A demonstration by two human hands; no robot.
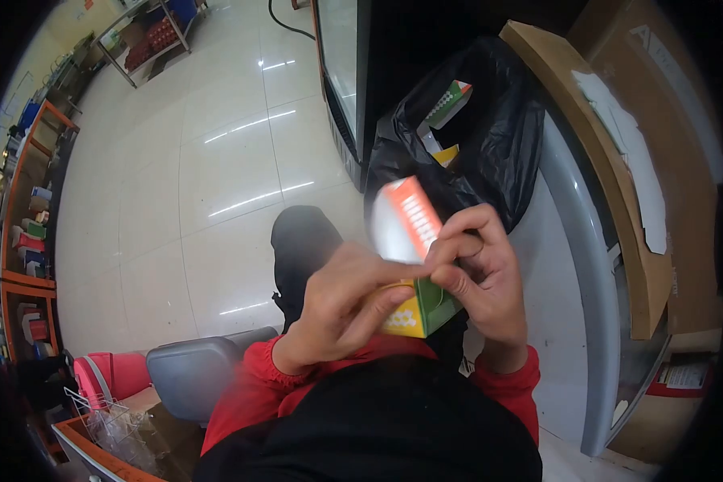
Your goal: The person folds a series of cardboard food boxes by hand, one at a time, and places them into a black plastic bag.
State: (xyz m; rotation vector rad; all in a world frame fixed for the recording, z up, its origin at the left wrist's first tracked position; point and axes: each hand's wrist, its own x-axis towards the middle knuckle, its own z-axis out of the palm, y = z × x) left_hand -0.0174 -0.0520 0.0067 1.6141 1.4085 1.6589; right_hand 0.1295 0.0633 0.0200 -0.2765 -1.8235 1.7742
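Note:
Between my hands is a small carton (412, 315) with yellow and green sides, its orange-and-white flap (414, 213) standing up and partly blurred. My left hand (337, 301) has its thumb on the yellow side and its fingers across the top of the carton. My right hand (482, 281) pinches the flap's lower edge, thumb and fingers together. Just beyond the carton is a black plastic bag (502, 136), open at the top, with a green-and-white carton (448, 104) and a yellow piece (447, 156) inside.
A cardboard box (562, 88) and a curved grey frame (580, 241) stand at the right. A grey chair (189, 373) and a pink bag (112, 376) are at the lower left. Orange shelves (30, 193) line the far left.

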